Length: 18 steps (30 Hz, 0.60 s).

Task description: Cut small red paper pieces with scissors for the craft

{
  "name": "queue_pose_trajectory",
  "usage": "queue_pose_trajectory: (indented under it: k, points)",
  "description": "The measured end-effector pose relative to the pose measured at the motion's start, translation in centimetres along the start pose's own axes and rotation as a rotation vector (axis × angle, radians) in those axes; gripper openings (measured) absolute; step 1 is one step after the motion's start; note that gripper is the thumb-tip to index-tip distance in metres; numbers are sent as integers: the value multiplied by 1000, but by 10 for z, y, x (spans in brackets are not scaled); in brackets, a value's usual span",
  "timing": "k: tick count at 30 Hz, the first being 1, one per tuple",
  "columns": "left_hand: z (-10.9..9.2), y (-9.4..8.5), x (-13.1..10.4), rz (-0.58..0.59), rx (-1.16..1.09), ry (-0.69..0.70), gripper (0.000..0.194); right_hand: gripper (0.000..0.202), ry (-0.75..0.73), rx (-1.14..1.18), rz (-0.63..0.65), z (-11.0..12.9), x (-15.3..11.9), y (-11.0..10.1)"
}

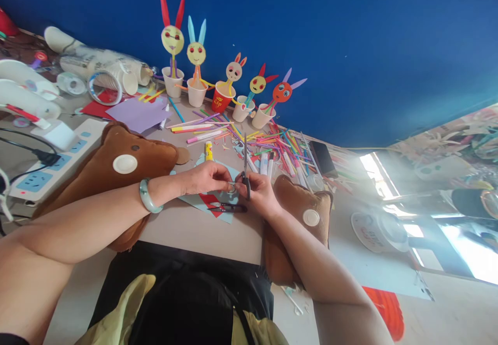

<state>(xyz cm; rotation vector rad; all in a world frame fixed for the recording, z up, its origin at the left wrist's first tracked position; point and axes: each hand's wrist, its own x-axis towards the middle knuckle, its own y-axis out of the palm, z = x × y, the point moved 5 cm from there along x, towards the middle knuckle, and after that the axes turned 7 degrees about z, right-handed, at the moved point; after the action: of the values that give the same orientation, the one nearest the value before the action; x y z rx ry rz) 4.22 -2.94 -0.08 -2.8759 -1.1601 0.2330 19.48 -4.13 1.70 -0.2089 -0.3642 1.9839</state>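
My left hand (208, 177), below a green bangle, pinches a small pale piece (231, 186) at its fingertips. Black-handled scissors (245, 176) are in my right hand (261, 192), their blades pointing up and away from me. The fingertips of both hands almost meet around the small piece. Beneath them lie light blue paper (190, 204), a red paper piece (207, 199) and small black thread snips (229, 208). A yellow glue stick (209, 151) stands just beyond my left hand.
Brown cushions (155, 153) lie under both forearms. Markers and colored sticks (202, 127) are scattered beyond my hands. Several paper cups (196, 93) with rabbit-faced figures line the blue wall. A power strip (50, 161) lies left; a phone (323, 159) lies right.
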Motion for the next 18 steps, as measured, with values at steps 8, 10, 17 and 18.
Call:
queue_pose_trajectory:
  k: [8,10,17,18]
  points:
    - [2,-5,-1,-68,-95,15,23,34,-26,-7,-39,-2,1,0]
    - [3,-4,-1,-50,-126,-10,20,33,-23,-13,-49,-4,1,0]
    - [3,3,0,-1,-86,-55,23,32,-24,-13,-65,-4,0,-2]
    - [4,4,0,9,-72,-48,24,32,-23,-11,-61,-3,0,-1]
